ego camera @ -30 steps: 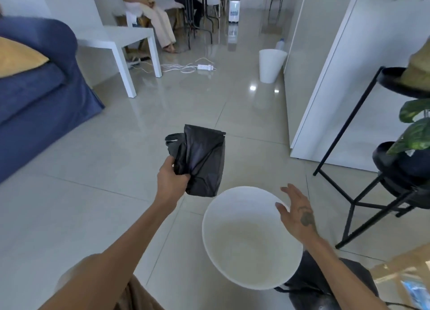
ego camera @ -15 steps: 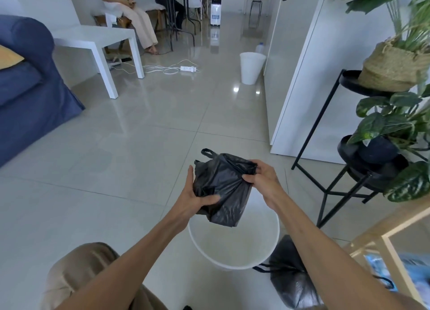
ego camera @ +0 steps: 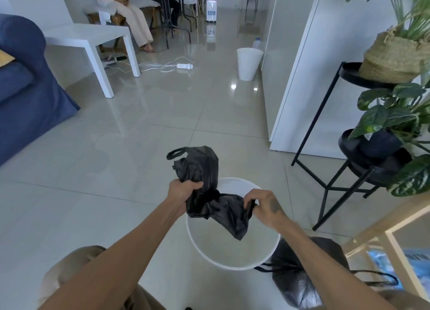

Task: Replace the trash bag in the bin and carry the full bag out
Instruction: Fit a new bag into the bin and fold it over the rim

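Observation:
A crumpled fresh black trash bag (ego camera: 210, 193) hangs above the open white bin (ego camera: 223, 256), which stands on the floor with nothing visible inside. My left hand (ego camera: 183, 191) grips the bag's left side, with a loop handle sticking up behind it. My right hand (ego camera: 264, 204) pinches the bag's right edge, stretching it sideways over the bin's mouth. The full black bag (ego camera: 300, 277), tied with loop handles, sits on the floor against the bin's right side, partly hidden under my right forearm.
A black metal plant stand (ego camera: 332, 186) with leafy plants stands at the right, a wooden-framed glass unit (ego camera: 391, 235) at the lower right. A white wall panel (ego camera: 300, 81), a second white bin (ego camera: 248, 63), a white table (ego camera: 97, 40), cables (ego camera: 162, 66), a blue sofa (ego camera: 25, 95) and a seated person (ego camera: 125, 12) lie beyond.
My right hand came up from the bin's rim and took the bag's right edge. Both hands then pulled apart, spreading the folded bag over the bin.

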A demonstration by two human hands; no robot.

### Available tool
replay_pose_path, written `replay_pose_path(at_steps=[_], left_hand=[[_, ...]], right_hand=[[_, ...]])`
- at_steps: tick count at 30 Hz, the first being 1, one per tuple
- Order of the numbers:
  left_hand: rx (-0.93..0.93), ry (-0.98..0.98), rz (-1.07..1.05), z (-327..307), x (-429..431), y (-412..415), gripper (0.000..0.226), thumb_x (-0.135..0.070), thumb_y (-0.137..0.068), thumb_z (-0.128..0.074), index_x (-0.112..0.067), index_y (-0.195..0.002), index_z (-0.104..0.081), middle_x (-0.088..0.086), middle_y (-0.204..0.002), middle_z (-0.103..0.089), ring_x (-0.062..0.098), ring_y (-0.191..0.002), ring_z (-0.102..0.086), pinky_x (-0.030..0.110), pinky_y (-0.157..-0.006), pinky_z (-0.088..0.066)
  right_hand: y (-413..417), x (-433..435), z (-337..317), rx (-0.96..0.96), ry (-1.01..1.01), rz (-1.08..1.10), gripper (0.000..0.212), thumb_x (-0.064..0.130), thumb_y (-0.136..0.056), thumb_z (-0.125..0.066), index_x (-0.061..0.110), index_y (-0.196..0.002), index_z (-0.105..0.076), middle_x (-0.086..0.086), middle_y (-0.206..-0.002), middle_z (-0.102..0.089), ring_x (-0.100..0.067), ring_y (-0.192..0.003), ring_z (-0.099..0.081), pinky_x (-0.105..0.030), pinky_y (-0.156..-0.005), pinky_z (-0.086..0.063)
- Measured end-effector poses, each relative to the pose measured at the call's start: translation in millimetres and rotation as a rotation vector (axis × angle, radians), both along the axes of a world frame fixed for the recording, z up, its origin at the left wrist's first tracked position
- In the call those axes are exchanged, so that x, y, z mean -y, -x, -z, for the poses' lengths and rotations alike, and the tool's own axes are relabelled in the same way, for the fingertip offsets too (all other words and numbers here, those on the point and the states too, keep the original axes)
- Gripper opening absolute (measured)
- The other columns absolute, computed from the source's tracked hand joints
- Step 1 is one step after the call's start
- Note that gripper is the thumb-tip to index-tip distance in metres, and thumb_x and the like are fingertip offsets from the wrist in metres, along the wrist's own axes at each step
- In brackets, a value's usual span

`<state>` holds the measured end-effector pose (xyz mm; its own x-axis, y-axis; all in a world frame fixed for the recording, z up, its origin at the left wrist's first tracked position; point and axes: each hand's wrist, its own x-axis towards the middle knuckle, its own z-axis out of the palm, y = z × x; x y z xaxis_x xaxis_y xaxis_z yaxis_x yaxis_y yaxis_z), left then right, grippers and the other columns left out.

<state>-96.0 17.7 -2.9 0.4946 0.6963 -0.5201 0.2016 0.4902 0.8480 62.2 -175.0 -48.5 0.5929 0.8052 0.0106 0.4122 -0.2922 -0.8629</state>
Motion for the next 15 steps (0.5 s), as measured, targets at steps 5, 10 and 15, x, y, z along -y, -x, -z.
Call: replay_pose_path(at_steps=[5, 10, 15], left_hand=[[0.027, -0.037, -0.037, -3, 11, -14, 0.033, 0.000, -0.085, -0.074, -0.001, -0.117, -0.065, 0.010, -0.098, -0.072, 0.031, -0.089, -0.070, 0.038, -0.074, -0.057], [0.006, -0.070, 0.097, 5, 31, -17, 0.028, -0.001, -0.085, -0.073, -0.006, -0.112, -0.064, 0.006, -0.102, -0.073, 0.030, -0.092, -0.070, 0.037, -0.075, -0.058], [0.015, -0.108, 0.347, 1, 32, -15, 0.041, 0.005, -0.082, -0.074, -0.002, -0.122, -0.067, 0.009, -0.108, -0.077, 0.029, -0.099, -0.073, 0.041, -0.086, -0.059]], right_hand=[[15, -3, 17, 0.654, 0.738, -0.331, 0.031, 0.020, -0.085, -0.064, 0.028, -0.114, -0.070, 0.007, -0.126, -0.063, -0.023, -0.122, -0.050, -0.035, -0.107, -0.037], [21, -13, -4, 0.266, 0.487, 0.091, 0.049, 0.016, -0.093, -0.064, 0.023, -0.140, -0.053, 0.000, -0.148, -0.051, -0.022, -0.133, -0.049, -0.034, -0.113, -0.039], [0, -9, -45, -0.307, 0.052, 0.262, 0.080, 0.029, -0.080, -0.081, 0.026, -0.148, -0.039, 0.004, -0.150, -0.047, -0.020, -0.138, -0.043, -0.048, -0.115, -0.036]])
